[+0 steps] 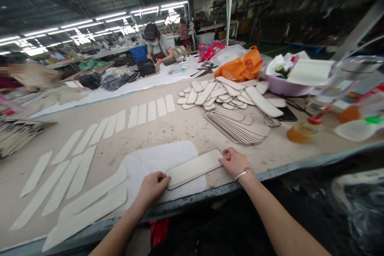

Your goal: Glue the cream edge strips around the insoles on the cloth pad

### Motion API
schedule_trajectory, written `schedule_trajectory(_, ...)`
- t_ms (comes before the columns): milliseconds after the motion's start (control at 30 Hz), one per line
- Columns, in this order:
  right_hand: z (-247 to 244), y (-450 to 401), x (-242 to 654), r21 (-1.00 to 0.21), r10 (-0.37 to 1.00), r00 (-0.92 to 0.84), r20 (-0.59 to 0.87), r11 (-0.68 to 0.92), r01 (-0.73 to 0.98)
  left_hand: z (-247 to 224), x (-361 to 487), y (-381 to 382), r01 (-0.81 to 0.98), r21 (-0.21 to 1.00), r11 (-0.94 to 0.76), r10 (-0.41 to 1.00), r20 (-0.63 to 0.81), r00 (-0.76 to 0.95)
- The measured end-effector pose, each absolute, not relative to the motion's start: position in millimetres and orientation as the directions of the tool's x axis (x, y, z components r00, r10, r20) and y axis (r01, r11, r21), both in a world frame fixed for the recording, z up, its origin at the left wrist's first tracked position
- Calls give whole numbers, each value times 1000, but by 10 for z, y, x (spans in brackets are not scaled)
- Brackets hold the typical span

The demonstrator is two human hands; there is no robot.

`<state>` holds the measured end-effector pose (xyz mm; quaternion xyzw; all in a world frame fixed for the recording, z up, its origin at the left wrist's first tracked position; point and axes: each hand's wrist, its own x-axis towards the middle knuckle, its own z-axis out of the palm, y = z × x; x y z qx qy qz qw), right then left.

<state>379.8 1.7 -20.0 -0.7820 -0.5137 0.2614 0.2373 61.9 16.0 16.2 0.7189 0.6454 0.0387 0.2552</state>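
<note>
Between my hands is a long cream strip (193, 169) with rounded corners and a darker edge, lying over a white sheet (135, 164). My left hand (154, 186) pinches its left end, fingers curled together. At the strip's right end, my right hand (235, 163), with a bracelet on the wrist, grips the corner between thumb and fingers. Thin cream strips (61, 186) lie in slanted rows on the left. Beyond my right hand are a fanned stack of edged pieces (237, 128) and a loose heap of similar pieces (210, 94).
Scissors (271, 121) and a glue bottle with a red cap (304, 129) stand right of the stack. Behind are an orange bag (241, 66) and a purple basin (288, 87). The table's front edge (270, 174) runs below my hands. Other people work across the table.
</note>
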Motion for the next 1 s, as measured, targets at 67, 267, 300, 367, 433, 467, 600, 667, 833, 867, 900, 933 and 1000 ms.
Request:
schedule_trajectory(67, -197, 19, 3803, -627, 928, 329, -176, -364, 689, 167, 621, 166, 910, 412, -33, 949, -273, 158)
schedule_trajectory(267, -181, 29, 3804, -616, 932, 312, -187, -358, 702, 171, 621, 168, 908, 417, -49, 950, -262, 172)
schedule_trajectory(300, -179, 30, 3803, -613, 931, 311, -189, -359, 703, 172, 620, 169, 906, 419, -55, 950, -258, 177)
schedule_trajectory(367, -179, 31, 3801, -610, 932, 309, -191, -359, 706, 170, 611, 167, 904, 424, -64, 951, -250, 184)
schedule_trajectory(433, -185, 32, 3801, -606, 933, 307, -190, -357, 711, 156, 587, 149, 901, 429, -69, 952, -241, 188)
schedule_trajectory(467, -189, 31, 3803, -604, 934, 305, -188, -355, 713, 142, 566, 130, 898, 433, -74, 955, -227, 189)
schedule_trajectory(600, -213, 29, 3814, -593, 940, 291, -178, -338, 731, 43, 415, -16, 819, 520, -243, 954, -26, 299)
schedule_trajectory(667, -219, 29, 3818, -586, 941, 290, -173, -335, 738, -5, 326, -92, 723, 546, -424, 890, 103, 445)
schedule_trajectory(833, -201, 28, 3813, -580, 940, 289, -179, -338, 741, -47, 218, -133, 567, 454, -687, 699, 203, 686)
schedule_trajectory(867, -195, 28, 3811, -578, 940, 289, -184, -341, 741, -51, 217, -124, 564, 445, -696, 694, 212, 688)
schedule_trajectory(900, -189, 28, 3810, -574, 939, 288, -189, -344, 743, -56, 219, -114, 566, 439, -698, 695, 224, 683)
schedule_trajectory(933, -185, 28, 3810, -570, 938, 289, -193, -347, 745, -64, 221, -107, 570, 435, -697, 699, 233, 676)
schedule_trajectory(1000, -185, 31, 3811, -562, 936, 289, -200, -351, 749, -83, 224, -101, 573, 432, -696, 702, 241, 671)
